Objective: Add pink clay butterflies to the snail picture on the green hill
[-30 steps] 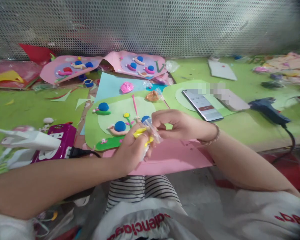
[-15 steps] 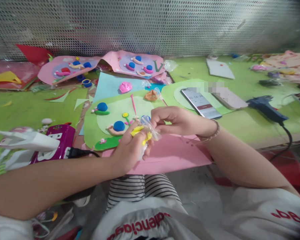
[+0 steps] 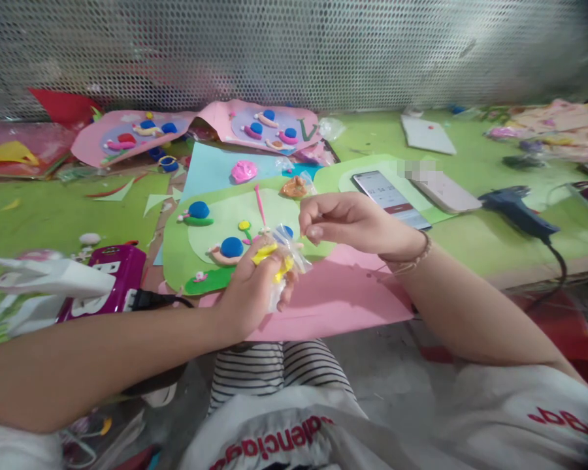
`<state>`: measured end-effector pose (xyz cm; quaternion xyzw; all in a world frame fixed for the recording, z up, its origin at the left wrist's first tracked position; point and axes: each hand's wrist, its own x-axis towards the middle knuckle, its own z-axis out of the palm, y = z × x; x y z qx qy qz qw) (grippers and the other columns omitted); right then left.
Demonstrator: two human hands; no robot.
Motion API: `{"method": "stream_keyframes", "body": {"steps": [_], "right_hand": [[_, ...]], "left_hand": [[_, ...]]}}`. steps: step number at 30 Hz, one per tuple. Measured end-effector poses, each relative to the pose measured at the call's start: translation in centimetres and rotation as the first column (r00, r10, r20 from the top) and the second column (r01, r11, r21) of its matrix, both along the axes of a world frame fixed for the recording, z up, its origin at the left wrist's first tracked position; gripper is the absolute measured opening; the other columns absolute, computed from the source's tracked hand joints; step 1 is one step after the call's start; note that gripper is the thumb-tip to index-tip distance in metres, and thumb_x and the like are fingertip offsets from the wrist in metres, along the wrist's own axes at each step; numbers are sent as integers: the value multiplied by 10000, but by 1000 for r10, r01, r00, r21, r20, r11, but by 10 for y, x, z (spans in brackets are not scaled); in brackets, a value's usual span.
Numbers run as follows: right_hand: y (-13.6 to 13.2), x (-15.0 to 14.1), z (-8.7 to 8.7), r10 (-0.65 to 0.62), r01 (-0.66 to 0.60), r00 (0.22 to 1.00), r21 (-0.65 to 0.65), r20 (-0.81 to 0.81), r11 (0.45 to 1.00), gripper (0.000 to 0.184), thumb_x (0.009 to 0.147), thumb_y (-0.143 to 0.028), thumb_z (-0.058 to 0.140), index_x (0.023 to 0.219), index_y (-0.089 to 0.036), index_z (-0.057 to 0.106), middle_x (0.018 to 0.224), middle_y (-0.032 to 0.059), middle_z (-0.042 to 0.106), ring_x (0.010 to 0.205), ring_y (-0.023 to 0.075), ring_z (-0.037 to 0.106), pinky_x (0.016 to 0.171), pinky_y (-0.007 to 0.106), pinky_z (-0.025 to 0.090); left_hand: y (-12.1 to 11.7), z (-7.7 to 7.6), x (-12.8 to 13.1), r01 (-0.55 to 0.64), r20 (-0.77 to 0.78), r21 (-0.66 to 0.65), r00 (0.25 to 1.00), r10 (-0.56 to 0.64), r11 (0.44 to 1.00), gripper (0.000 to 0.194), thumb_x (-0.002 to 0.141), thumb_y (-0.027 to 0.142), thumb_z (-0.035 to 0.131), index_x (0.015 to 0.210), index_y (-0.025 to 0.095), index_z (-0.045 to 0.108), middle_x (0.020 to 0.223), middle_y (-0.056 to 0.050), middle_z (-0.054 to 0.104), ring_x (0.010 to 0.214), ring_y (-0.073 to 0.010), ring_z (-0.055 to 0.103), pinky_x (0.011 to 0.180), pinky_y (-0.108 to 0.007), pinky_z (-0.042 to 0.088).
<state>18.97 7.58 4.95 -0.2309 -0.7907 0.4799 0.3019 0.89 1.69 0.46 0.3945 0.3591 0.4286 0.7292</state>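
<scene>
My left hand (image 3: 255, 287) is closed around a clear plastic bag of yellow modelling clay (image 3: 283, 266), its open end pointing up and right. Just beyond the bag, my right hand (image 3: 338, 222) is raised with thumb and forefinger pinched; a tiny yellowish bit seems to show at the fingertips, too small to name surely. Beneath both hands lies a green card (image 3: 176, 261) bearing clay snails, among them a blue-shelled snail (image 3: 231, 248), and a clay flower with a yellow head (image 3: 245, 226). A pink sheet (image 3: 353, 294) sticks out below the card.
A phone (image 3: 392, 199) and a pale flat case (image 3: 445, 190) lie right of the card, with a glue gun (image 3: 519, 212) farther right. At left sits a purple power strip (image 3: 110, 267) with plugs. Pink cards with clay snails (image 3: 127, 140) stand behind, before a perforated metal screen (image 3: 294, 52).
My right hand has come away from the bag's mouth, up and slightly right, fingers still pinched. My left hand keeps its hold on the bag.
</scene>
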Motion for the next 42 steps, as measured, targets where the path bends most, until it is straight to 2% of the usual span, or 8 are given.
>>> {"method": "stream_keyframes", "body": {"steps": [8, 14, 21, 26, 30, 34, 37, 42], "right_hand": [[4, -1, -3, 28, -154, 960, -442, -279, 883, 233, 826, -97, 464, 1009, -99, 607, 854, 20, 556, 741, 58, 556, 637, 165, 481], [4, -5, -6, -124, 63, 973, -294, -195, 954, 240, 895, -87, 461, 1090, -94, 600, 921, 45, 630, 735, 44, 604, 648, 168, 509], [6, -2, -7, -195, 137, 964, -291, -179, 947, 300, 864, -295, 586, 1093, -103, 613, 1001, 79, 699, 727, 85, 684, 636, 187, 561], [14, -1, -15, -269, 205, 929, -253, -253, 946, 359, 767, -436, 674, 901, -104, 647, 789, 48, 708, 537, 64, 632, 466, 154, 484], [22, -4, -20, -283, 211, 901, -237, -330, 948, 433, 777, -549, 613, 705, -124, 580, 431, -65, 457, 338, 10, 360, 343, 151, 261], [30, -5, -21, -274, 70, 877, -460, -394, 885, 461, 874, -530, 492, 612, -161, 403, 493, -87, 249, 385, 14, 245, 385, 154, 211], [36, -4, -23, -263, -45, 872, -603, -413, 796, 355, 937, -371, 398, 650, -162, 386, 561, -66, 266, 423, 24, 278, 408, 148, 244], [41, -3, -27, -358, -41, 819, -668, -449, 743, 198, 906, -184, 396, 719, -152, 451, 573, -64, 318, 451, 24, 334, 399, 122, 272]], "left_hand": [[-1, 0, -1, 9, 7, -11, 1000, -9, 1000, 73, 848, 220, 440, 786, 203, 405, 568, 62, 549, 387, -59, 456, 341, -142, 379], [-1, -1, -1, 3, -3, -9, 1000, -3, 1000, 88, 860, 233, 440, 783, 200, 414, 577, 58, 553, 383, -54, 455, 346, -142, 377], [-3, 1, -2, -2, -60, 19, 998, 3, 1000, 106, 855, 289, 461, 805, 196, 456, 583, 51, 539, 389, -61, 458, 352, -158, 380], [-3, 1, -2, -21, -136, 94, 990, 34, 995, 156, 846, 323, 468, 763, 196, 433, 575, 44, 549, 382, -67, 457, 347, -168, 384], [-8, 3, 1, -30, -203, 171, 977, 65, 985, 163, 854, 350, 462, 784, 208, 425, 588, 48, 557, 388, -75, 465, 354, -178, 389], [-3, 19, 7, -78, -295, 298, 940, 170, 951, 162, 860, 334, 418, 753, 218, 382, 590, 48, 513, 407, -79, 461, 374, -189, 385], [27, 37, 4, -64, -465, 420, 841, 275, 905, 139, 869, 332, 414, 788, 219, 401, 625, 27, 509, 463, -102, 500, 422, -214, 406], [109, 60, -23, 77, -770, 589, 356, 530, 804, 169, 837, 333, 498, 937, 198, 489, 862, -77, 578, 787, -254, 621, 657, -356, 494]]}}
